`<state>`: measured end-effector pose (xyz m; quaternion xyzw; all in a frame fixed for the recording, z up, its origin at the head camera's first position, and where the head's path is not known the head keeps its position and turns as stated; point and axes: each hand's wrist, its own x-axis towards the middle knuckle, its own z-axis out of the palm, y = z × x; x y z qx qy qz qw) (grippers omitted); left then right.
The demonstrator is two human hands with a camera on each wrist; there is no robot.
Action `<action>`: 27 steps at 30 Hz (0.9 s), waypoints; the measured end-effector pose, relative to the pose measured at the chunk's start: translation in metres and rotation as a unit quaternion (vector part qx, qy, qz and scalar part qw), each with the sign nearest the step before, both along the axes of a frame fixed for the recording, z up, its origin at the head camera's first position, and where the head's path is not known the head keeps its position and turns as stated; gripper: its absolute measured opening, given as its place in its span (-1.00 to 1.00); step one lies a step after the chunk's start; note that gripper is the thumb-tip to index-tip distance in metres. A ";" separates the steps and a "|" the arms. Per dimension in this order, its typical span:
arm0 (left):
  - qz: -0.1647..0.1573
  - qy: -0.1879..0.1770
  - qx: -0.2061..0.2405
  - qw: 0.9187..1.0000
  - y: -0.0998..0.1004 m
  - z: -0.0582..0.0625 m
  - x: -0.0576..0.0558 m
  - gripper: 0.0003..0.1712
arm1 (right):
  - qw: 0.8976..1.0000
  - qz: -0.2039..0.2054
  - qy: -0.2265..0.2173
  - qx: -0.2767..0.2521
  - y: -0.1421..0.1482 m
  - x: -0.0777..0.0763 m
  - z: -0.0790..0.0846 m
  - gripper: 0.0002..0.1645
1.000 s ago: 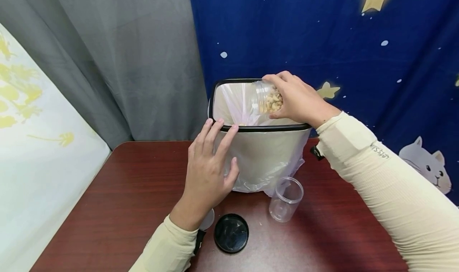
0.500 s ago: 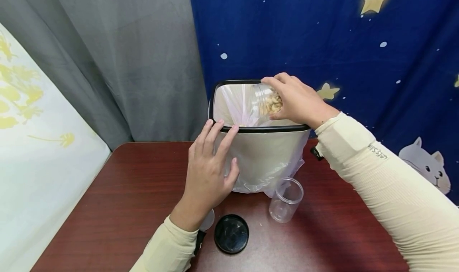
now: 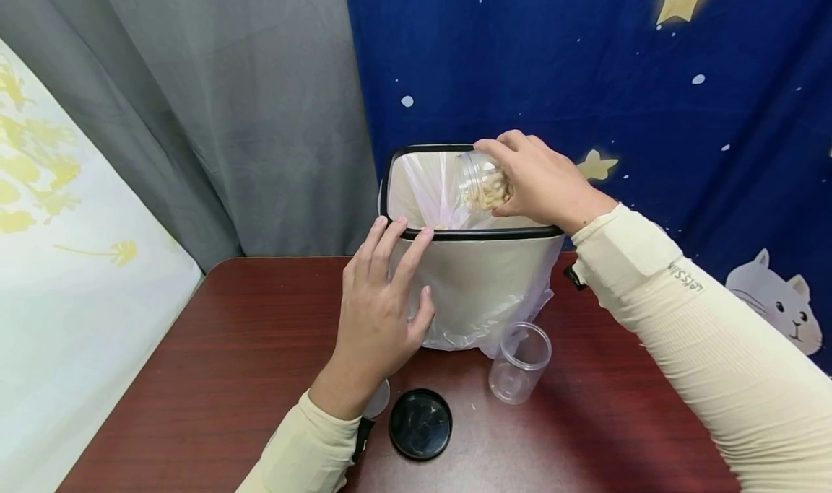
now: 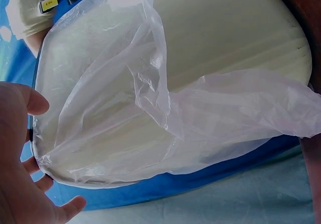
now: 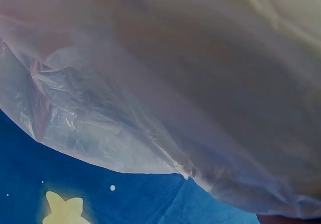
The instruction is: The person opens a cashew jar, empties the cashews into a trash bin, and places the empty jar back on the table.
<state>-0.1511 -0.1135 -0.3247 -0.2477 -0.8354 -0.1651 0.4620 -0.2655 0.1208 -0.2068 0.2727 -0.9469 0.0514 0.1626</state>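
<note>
My right hand (image 3: pixel 546 184) grips a clear plastic jar (image 3: pixel 473 172) lying nearly on its side inside the mouth of a bin (image 3: pixel 468 280). Pale curved nuts that look like cashews (image 3: pixel 495 190) fill the jar's base end, slightly blurred. The jar's mouth points left, over the bin's inside. A thin translucent bag (image 4: pixel 115 68) lines the bin and hangs over its outside. With straight, spread fingertips, my left hand (image 3: pixel 380 305) touches the black rim (image 3: pixel 484 234) at the front left. The right wrist view shows only the bag and curtain, not the hand.
A second clear jar (image 3: pixel 518 370) without a lid stands before the bin on the red-brown table (image 3: pixel 260 334). A black lid (image 3: pixel 420 424) and a clear disc (image 3: pixel 377 399), partly behind my left wrist, lie nearby. Blue (image 3: pixel 552 60) and grey (image 3: pixel 260 118) curtains hang behind.
The nuts in the tilted jar have shifted a little and look blurrier, and the jar has moved very slightly. My left hand stays in place on the rim.
</note>
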 end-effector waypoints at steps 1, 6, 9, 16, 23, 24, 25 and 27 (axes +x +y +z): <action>0.000 0.000 0.000 1.000 0.000 0.000 0.000 -0.18 | 1.000 0.000 -0.002 0.000 0.000 0.000 0.000 0.14; 0.001 -0.003 -0.002 1.000 0.000 0.000 0.000 -0.18 | 1.000 0.001 0.003 -0.001 0.000 0.000 0.000 0.14; 0.003 -0.006 -0.002 1.000 0.000 0.000 0.000 -0.19 | 1.000 0.001 0.008 -0.003 0.000 0.000 0.000 0.14; 0.000 0.000 0.000 1.000 0.000 -0.002 -0.001 -0.18 | 1.000 0.002 0.011 -0.003 0.000 0.001 -0.001 0.14; 0.006 -0.005 -0.001 1.000 -0.001 -0.003 -0.001 -0.18 | 1.000 0.000 0.024 0.008 -0.001 0.000 -0.002 0.12; 0.006 -0.004 -0.001 1.000 -0.001 -0.003 -0.001 -0.18 | 1.000 0.001 0.024 0.012 -0.001 0.000 -0.002 0.12; 0.006 -0.003 -0.001 1.000 -0.001 -0.004 0.000 -0.18 | 1.000 0.002 0.026 0.015 -0.001 0.000 -0.003 0.12; 0.005 -0.003 -0.002 1.000 -0.001 -0.003 0.000 -0.17 | 0.999 0.003 0.031 0.020 -0.001 0.000 -0.003 0.12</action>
